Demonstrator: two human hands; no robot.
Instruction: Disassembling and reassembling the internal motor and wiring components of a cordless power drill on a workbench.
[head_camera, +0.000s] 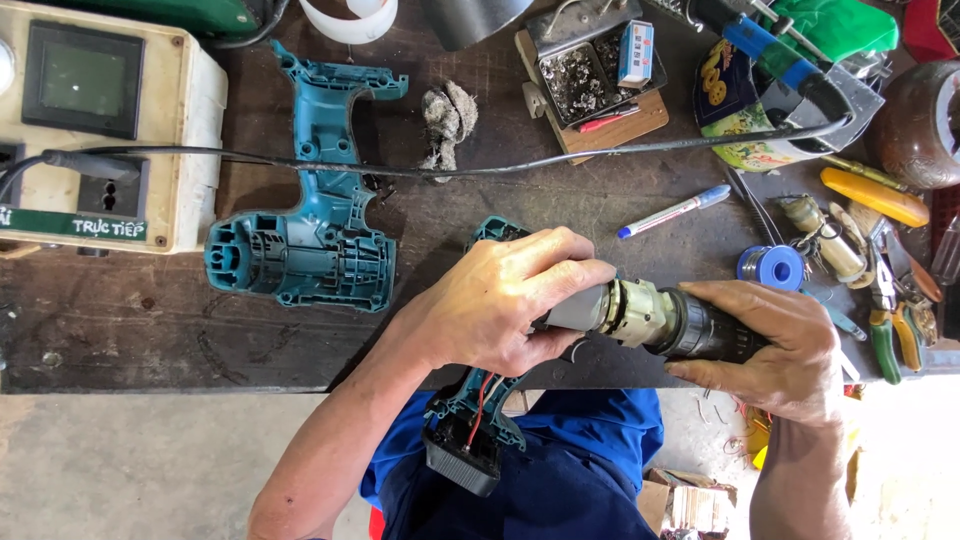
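Teal drill half-shell (470, 425) with red and white wires, overhanging the near bench (150, 320) edge, clasped by the left hand (500, 300), whose fingers meet the motor-and-gearbox unit (640, 315), its dark chuck end gripped by the right hand (780, 345); far off, metal tray (585, 75) holding small screws.

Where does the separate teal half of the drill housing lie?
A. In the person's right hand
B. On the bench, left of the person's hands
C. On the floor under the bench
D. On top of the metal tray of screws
B: the empty teal housing half lies flat on the wooden bench, left of the left hand and apart from it.
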